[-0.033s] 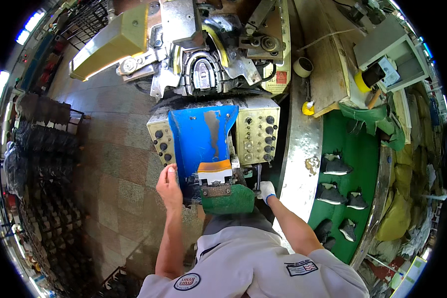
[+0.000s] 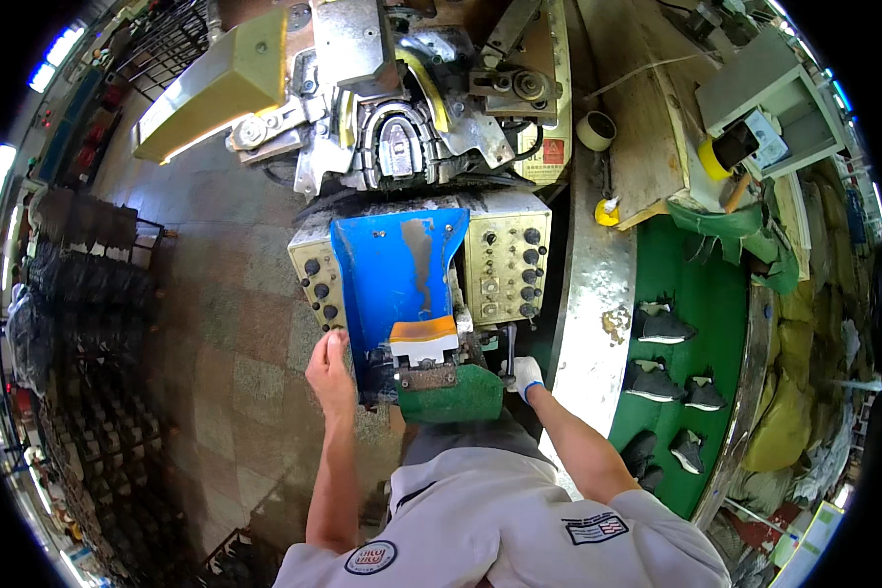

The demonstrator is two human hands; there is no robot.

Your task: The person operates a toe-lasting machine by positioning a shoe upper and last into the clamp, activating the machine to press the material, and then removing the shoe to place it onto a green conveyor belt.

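My bare left hand (image 2: 330, 368) rests against the left side of a blue metal guard (image 2: 394, 274) on a shoe machine (image 2: 402, 147), just under the left knob panel (image 2: 314, 279). Whether it grips the edge is unclear. My right hand (image 2: 526, 376), in a white glove, is closed around a short black lever (image 2: 508, 345) at the machine's lower right. Between my hands an orange-and-white block (image 2: 423, 340) sits on a metal fixture above a green pad (image 2: 453, 396).
A green conveyor belt (image 2: 730, 333) on the right carries several dark shoes (image 2: 664, 325). A steel rim (image 2: 590, 323) separates it from the machine. A wooden bench (image 2: 647, 118) holds a tape roll (image 2: 596, 129) and a yellow bottle. Racks (image 2: 78, 294) stand on the left of the tiled floor.
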